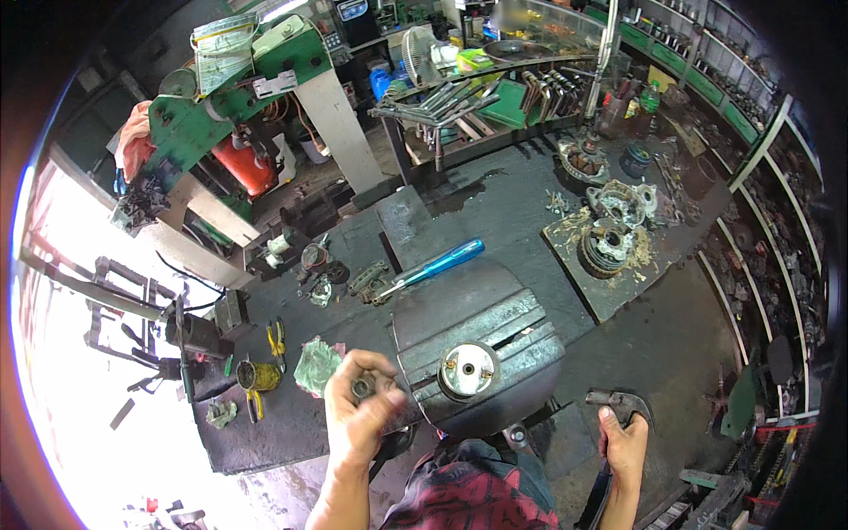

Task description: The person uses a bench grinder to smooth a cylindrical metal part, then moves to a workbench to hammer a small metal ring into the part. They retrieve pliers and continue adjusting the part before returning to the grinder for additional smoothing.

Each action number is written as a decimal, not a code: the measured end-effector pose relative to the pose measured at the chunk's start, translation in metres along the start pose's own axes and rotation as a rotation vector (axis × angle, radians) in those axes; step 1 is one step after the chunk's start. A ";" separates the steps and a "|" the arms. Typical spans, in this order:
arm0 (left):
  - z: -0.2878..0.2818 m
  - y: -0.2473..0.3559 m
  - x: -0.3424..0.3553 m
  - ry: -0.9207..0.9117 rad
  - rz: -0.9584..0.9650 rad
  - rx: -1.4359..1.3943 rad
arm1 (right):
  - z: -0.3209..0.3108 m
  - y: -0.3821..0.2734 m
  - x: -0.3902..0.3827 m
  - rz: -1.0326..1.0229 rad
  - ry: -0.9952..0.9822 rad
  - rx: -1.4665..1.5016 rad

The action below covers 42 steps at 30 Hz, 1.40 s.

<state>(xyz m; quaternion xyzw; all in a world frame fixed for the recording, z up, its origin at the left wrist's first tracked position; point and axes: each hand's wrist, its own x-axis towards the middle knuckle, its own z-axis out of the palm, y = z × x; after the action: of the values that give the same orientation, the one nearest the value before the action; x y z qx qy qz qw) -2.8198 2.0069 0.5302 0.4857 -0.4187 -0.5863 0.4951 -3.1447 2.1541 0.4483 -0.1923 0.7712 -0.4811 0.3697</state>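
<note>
My left hand (358, 411) is closed around a small round metal sleeve (362, 386), its bore facing up. In front of me stands a dark slotted metal block (521, 331). On it rests a round metal part (468, 369) with a shiny top, a small hole in the centre and brass-coloured bits near its edge. My right hand (625, 446), off to the right of the block, grips a hammer (618, 402) close to its head. Its dark handle runs down toward the lower edge. Across the block's far edge lies a screwdriver (446, 261) with a blue handle.
A crumpled green rag (318, 367), a yellowish tin (258, 375) and yellow-handled pliers (276, 343) sit at the left. Greasy machine parts (605, 247) lie on a board (565, 252) at the far right. A green press frame (185, 132) stands behind the bench, and shelves line the right.
</note>
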 end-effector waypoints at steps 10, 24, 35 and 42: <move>0.049 0.010 0.002 -0.117 0.426 0.927 | 0.014 0.021 0.053 0.015 -0.115 -0.091; 0.055 0.005 0.004 -0.051 0.413 0.945 | 0.033 0.033 0.102 -0.085 -0.143 -0.141; 0.060 0.006 -0.002 0.007 0.279 0.844 | 0.062 0.019 0.128 -0.209 -0.207 -0.346; 0.048 0.004 -0.013 -0.013 0.328 0.826 | 0.084 0.037 0.163 -0.620 -0.169 -0.603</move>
<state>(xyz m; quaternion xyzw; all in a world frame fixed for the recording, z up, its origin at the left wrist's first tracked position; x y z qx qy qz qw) -2.8662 2.0201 0.5449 0.5661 -0.6925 -0.2867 0.3431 -3.1856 2.0144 0.3302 -0.5526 0.7500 -0.3055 0.1969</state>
